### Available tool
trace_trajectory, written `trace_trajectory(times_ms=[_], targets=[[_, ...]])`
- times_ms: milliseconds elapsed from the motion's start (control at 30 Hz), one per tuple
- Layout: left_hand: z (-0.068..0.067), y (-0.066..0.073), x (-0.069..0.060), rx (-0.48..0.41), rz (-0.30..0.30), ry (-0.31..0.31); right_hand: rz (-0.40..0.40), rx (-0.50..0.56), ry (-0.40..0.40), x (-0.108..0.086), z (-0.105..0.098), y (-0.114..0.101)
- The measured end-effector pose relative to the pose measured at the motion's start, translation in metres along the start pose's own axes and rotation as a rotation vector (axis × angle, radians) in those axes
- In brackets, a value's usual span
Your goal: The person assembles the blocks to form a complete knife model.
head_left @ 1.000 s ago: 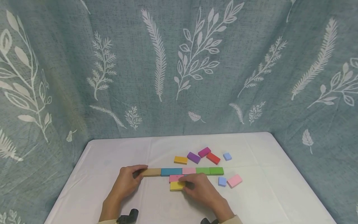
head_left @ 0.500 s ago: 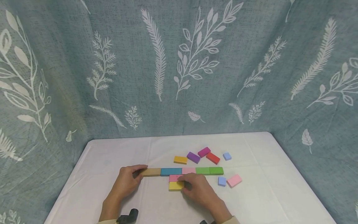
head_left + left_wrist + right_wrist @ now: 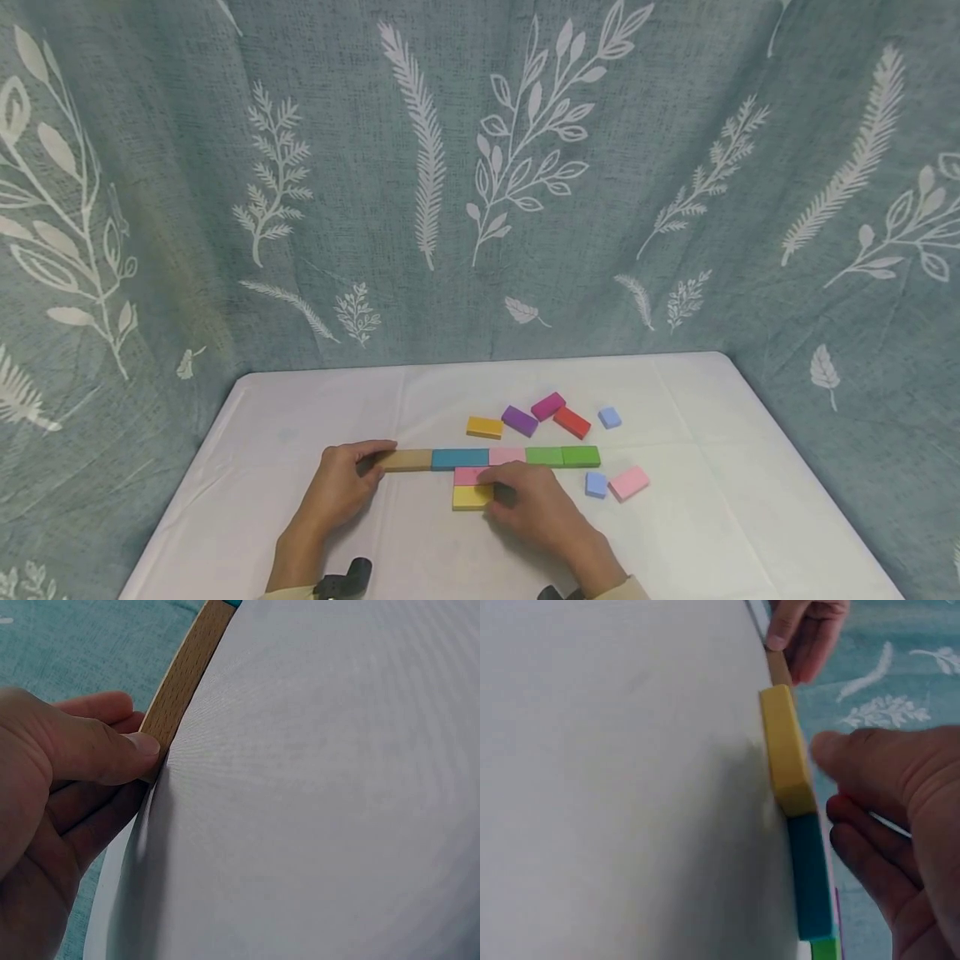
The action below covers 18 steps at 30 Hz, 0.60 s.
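My left hand (image 3: 341, 487) pinches the left end of a tan wooden block (image 3: 408, 460), thumb against its near side in the left wrist view. To its right a row continues with a teal-blue block (image 3: 460, 458), a light pink block (image 3: 507, 456) and two green blocks (image 3: 581, 456). Just below lies a pink block (image 3: 467, 476), with a yellow block (image 3: 470, 498) flush against its near side. My right hand (image 3: 540, 504) holds the yellow block's right end between thumb and forefinger. A teal block (image 3: 811, 877) shows beyond it in the right wrist view; my right hand mostly hides that one from the head view.
Behind the row lie an orange-yellow block (image 3: 484, 427), a purple block (image 3: 520, 421), a magenta block (image 3: 548, 407), a red block (image 3: 572, 422) and a small blue block (image 3: 610, 417). Another blue block (image 3: 596, 485) and a pink block (image 3: 628, 483) lie on the white table (image 3: 697, 533).
The yellow block has slid slightly left under my right hand, its left end now in line with the pink block's. My left hand stays on the tan block.
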<state>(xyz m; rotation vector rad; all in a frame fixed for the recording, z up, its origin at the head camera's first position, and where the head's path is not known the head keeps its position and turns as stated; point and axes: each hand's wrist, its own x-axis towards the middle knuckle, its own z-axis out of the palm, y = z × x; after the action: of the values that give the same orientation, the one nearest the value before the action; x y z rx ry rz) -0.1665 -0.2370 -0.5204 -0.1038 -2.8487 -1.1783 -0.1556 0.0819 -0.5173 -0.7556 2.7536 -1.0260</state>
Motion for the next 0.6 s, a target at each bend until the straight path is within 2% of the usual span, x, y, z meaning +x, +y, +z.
trace_trajectory(times_ms=[200, 433, 600], targets=[[-0.001, 0.0, 0.0, 0.004, 0.016, 0.004, 0.018, 0.121, 0.057, -0.004, -0.025, 0.012], [0.0, 0.0, 0.002, 0.011, 0.0, 0.002, 0.044, 0.201, 0.127, -0.017, -0.064, 0.045], [0.0, -0.001, 0.002, 0.011, -0.016, -0.006, 0.107, 0.23, 0.099, -0.033, -0.091, 0.075]])
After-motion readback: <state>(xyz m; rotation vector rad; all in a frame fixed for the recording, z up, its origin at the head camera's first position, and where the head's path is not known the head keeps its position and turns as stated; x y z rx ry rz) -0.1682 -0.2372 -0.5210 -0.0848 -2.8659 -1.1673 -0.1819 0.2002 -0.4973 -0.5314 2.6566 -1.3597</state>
